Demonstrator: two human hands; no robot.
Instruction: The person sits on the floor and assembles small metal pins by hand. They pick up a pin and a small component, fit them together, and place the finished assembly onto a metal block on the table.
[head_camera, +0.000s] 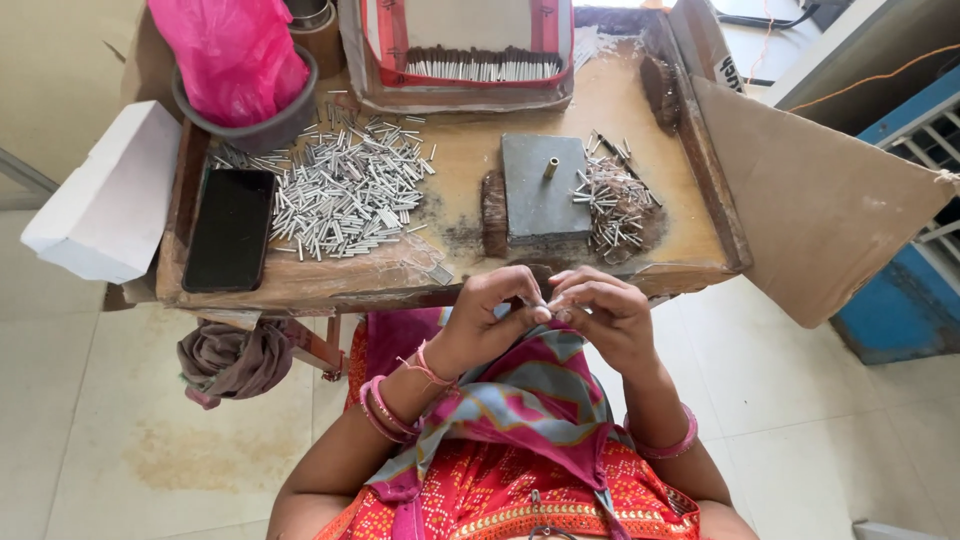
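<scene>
Fingers of left hand (487, 312) and right hand (600, 312) pinch a small metal piece (546, 309) below the table edge (330, 290).

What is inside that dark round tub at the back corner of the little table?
A bright pink plastic bag fills the dark round tub and bulges above its rim. Whatever lies in or beneath the bag is covered. Small metal tubes lie on the table beside it.

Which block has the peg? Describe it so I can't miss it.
On the wooden work table, look right of the big heap of silver tubes. The flat grey square block lies there, the only thing with a short brass peg standing upright on it.
</scene>
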